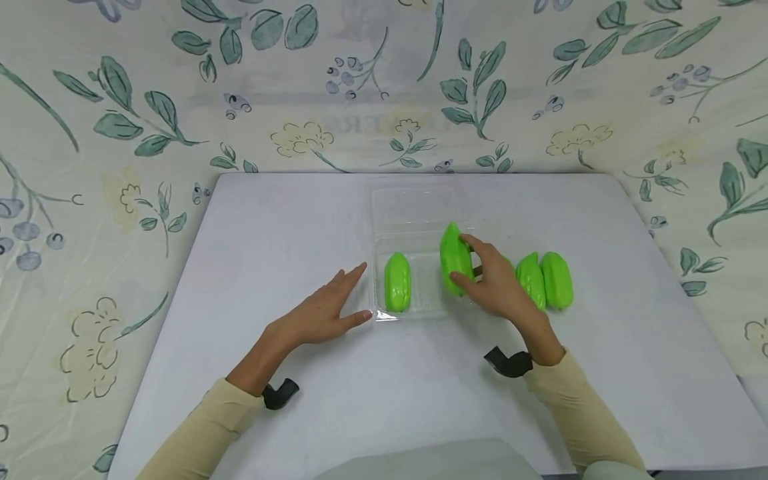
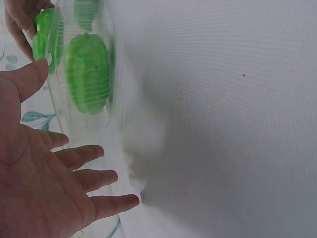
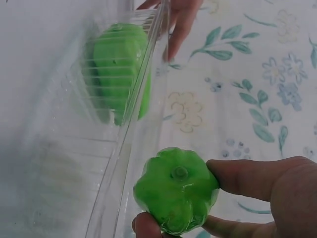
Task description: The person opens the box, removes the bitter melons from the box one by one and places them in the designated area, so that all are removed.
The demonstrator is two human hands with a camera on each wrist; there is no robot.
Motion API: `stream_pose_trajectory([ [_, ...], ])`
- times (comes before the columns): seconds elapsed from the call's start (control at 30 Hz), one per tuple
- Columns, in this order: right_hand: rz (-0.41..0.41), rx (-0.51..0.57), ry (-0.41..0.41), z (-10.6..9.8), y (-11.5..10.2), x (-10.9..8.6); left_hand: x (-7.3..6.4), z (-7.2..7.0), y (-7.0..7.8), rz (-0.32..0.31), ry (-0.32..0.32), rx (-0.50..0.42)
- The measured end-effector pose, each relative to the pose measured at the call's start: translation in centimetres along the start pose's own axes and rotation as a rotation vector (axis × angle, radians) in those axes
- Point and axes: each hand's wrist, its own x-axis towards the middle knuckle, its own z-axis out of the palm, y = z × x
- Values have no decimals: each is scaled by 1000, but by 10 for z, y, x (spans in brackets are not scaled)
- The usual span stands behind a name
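My right hand [image 1: 495,280] pinches a glossy green, ribbed toy vegetable [image 1: 454,257] between thumb and fingers. It is held over the right part of a clear plastic container [image 1: 423,300]; in the right wrist view its lobed end [image 3: 178,183] with a small nub faces the camera. Another green toy vegetable [image 1: 397,283] lies inside the container at the left. My left hand [image 1: 318,313] is spread with straight fingers beside the container's left wall, thumb near its front corner. In the left wrist view, the left palm [image 2: 39,183] holds nothing.
To the right of the container, more green toy vegetables [image 1: 557,280] lie in a row on the white table [image 1: 624,373], one partly hidden behind my right hand. The container's clear lid [image 1: 417,203] stretches toward the back edge. Floral cloth [image 1: 384,107] hangs behind the table.
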Motion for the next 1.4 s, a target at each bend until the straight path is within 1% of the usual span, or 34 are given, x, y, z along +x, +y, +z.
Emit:
stream_pose_trajectory([
  [0.1,6,-1,7,-3,2,0,0,0,0,-1,0,5],
  [0.33,51,-10,16,-11,7,-3,1,2,-1,3,1,13],
  [0.63,91,-8,36,-17,13,-8,1,3,-1,1,3,2],
  [1.0,117,35,58,-26,19,-14,0,3,-2,2,7,-6],
  [1.3,151,33,69,-34,21,-20,0,4,-2,3,6,-6],
  [1.4,151,35,72,-36,21,-22,0,4,-2,4,7,-7],
])
